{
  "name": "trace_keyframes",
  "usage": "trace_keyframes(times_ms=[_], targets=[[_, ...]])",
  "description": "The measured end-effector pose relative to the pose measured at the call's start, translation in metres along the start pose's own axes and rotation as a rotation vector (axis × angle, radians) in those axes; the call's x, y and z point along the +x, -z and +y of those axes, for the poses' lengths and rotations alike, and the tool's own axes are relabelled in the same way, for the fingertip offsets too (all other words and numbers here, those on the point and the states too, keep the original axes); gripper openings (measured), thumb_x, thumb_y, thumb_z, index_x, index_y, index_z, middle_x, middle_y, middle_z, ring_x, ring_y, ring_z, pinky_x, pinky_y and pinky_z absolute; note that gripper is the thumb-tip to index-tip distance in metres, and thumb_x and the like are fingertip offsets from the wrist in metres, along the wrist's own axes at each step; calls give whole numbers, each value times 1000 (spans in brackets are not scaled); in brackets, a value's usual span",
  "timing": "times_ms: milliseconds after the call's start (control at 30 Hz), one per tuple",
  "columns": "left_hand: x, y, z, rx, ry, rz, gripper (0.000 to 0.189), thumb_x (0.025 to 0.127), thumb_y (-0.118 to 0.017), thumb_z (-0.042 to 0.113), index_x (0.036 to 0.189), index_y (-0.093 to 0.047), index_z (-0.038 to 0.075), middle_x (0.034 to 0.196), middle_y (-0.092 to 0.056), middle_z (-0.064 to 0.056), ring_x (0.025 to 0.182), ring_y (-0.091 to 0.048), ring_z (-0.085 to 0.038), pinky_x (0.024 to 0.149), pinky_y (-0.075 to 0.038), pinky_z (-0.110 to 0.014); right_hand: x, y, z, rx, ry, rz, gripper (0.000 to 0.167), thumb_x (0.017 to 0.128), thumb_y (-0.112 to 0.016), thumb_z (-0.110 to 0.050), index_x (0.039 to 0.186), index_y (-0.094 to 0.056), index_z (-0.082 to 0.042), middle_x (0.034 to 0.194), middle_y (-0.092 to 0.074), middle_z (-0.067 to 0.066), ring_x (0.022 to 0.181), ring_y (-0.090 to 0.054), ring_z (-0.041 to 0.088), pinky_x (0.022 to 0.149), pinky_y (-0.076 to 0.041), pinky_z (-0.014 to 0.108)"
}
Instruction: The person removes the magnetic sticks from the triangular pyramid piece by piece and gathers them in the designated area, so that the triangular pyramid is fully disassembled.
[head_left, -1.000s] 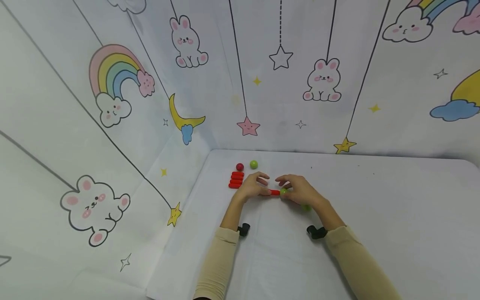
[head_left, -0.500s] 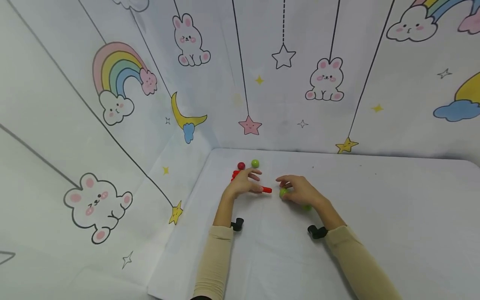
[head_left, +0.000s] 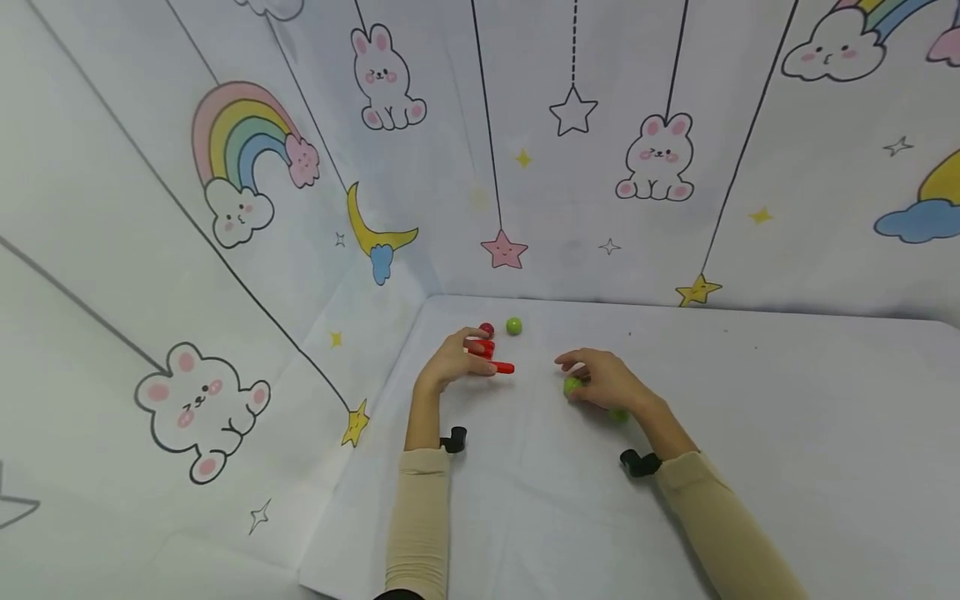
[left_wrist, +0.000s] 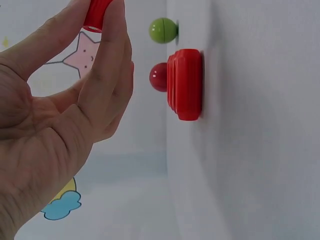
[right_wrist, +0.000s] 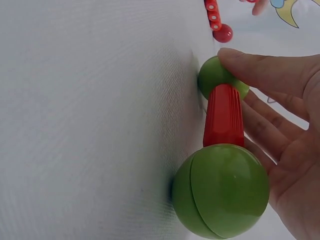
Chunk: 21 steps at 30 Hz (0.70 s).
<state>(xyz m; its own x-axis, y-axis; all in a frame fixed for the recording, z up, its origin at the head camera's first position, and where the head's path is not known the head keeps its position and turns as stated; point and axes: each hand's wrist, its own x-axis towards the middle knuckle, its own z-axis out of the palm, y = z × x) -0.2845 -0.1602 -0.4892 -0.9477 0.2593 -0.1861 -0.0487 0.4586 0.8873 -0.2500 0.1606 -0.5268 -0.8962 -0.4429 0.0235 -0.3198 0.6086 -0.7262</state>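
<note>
On the white-covered desk point(head_left: 540, 517) nearest you, a glossy green ball point(right_wrist: 227, 190), a ribbed red plastic-looking rod point(right_wrist: 224, 117) and a second green ball point(right_wrist: 212, 77) touch in line; your right hand point(head_left: 609, 380) pinches the second ball, probably to stop rolling. Farther off, your left hand point(head_left: 450, 360) pinches a loose red rod point(head_left: 506, 367) near one end, leaving the other free, beside a row of matching rods point(left_wrist: 187, 85); beyond sit a shiny red ball point(left_wrist: 159, 76) and a third green ball point(head_left: 513, 326).
</note>
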Motion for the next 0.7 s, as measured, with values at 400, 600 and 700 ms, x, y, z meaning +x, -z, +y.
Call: trace_keyframes(times_ms=[400,600,700], targets=[[-2,21,-21,-48,80,55,78,84,-86,11,152,-49,8,143,-55,-20,115,-65,-33,98,-57,-45,-1,1,1,15,20,5,61,84,-85,-2,140,-63,-7,132,-68,13,118,-69,31,95,-59,46],[-3,24,-28,-60,124,59,76,85,-85,8,152,-48,7,144,-54,-21,110,-67,-31,97,-57,-41,-2,2,2,22,13,5,58,85,-85,-2,139,-64,-6,133,-68,12,119,-68,31,96,-58,46],[-4,25,-31,-47,144,74,74,86,-85,9,151,-50,7,143,-55,-21,110,-65,-32,97,-57,-41,-2,2,2,23,21,0,57,85,-84,-2,138,-65,-6,133,-68,12,119,-68,31,96,-58,47]])
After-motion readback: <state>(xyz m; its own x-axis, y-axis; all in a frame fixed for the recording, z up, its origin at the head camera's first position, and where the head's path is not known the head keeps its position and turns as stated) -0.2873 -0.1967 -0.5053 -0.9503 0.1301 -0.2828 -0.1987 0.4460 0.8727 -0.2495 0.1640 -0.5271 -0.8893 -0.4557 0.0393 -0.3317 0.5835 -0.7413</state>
